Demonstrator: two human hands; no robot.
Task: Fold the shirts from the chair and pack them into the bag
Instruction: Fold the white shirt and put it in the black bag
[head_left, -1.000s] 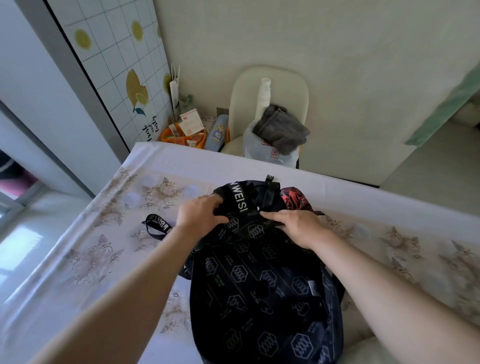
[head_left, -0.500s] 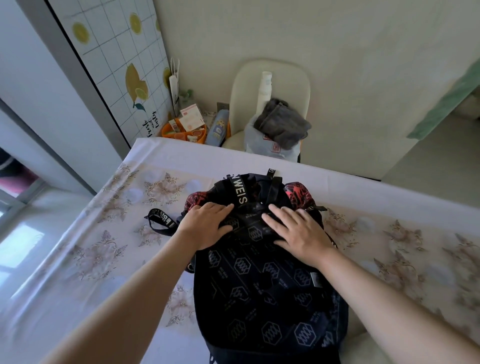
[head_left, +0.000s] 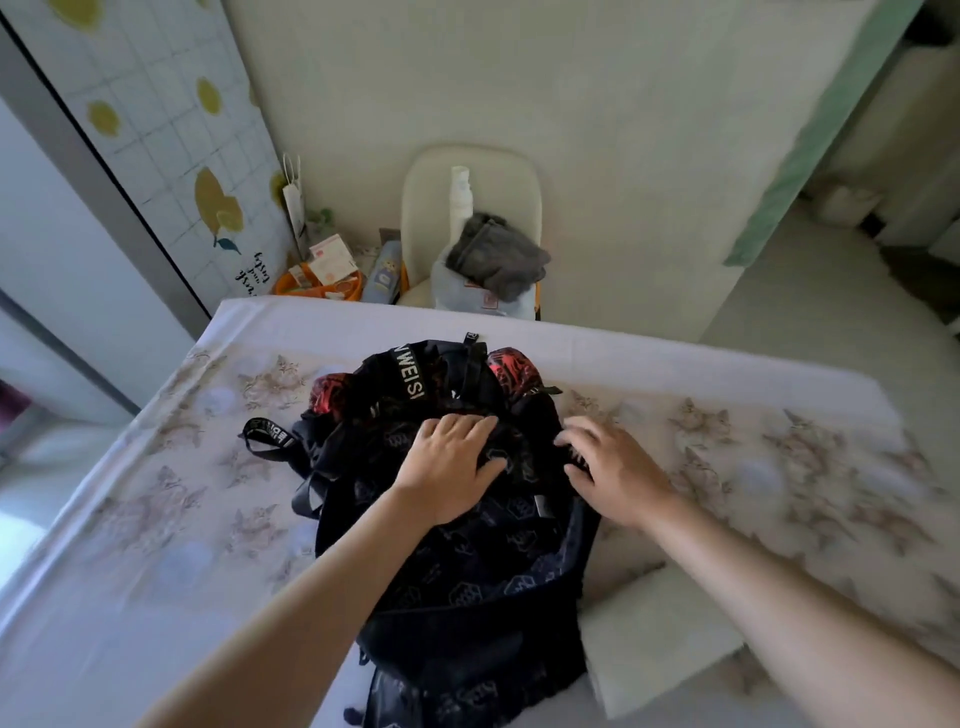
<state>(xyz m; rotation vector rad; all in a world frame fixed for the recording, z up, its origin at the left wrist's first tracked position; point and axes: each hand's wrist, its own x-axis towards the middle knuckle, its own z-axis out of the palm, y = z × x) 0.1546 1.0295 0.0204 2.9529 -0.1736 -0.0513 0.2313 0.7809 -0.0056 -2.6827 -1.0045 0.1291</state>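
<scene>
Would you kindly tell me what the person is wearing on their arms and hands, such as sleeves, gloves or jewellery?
Nothing is worn that the view shows. The left forearm and right forearm are bare to the frame's edge, with no sleeve, watch or bracelet. The left hand and right hand have no gloves, and no ring shows, though the right one is motion-blurred.

Dark patterned bag (head_left: 467, 571) lying flat, grey shirt (head_left: 498, 254) on chair (head_left: 493, 171)
</scene>
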